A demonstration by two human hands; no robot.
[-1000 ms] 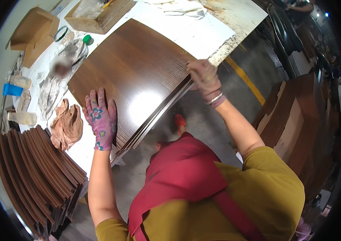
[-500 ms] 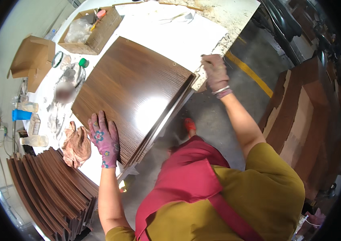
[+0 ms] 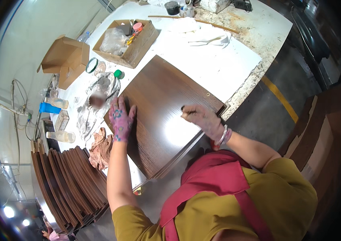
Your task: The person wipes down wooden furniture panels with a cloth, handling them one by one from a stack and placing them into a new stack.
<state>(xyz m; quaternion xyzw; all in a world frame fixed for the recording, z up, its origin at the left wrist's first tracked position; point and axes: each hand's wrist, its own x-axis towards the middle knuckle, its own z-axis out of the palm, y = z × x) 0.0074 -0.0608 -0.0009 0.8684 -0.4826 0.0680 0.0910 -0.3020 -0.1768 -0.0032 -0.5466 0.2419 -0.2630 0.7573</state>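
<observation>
A dark brown wooden panel (image 3: pixel 166 116) lies flat on the white surface (image 3: pixel 218 60), its near corner overhanging the edge. The left hand (image 3: pixel 120 119), in a patterned glove, presses flat and open on the panel's left side; the right hand (image 3: pixel 200 118) rests on its top with fingers loosely curled, gripping nothing. A rag (image 3: pixel 101 148) lies beside the panel. An open cardboard box (image 3: pixel 132 40) stands beyond, its contents hard to make out.
</observation>
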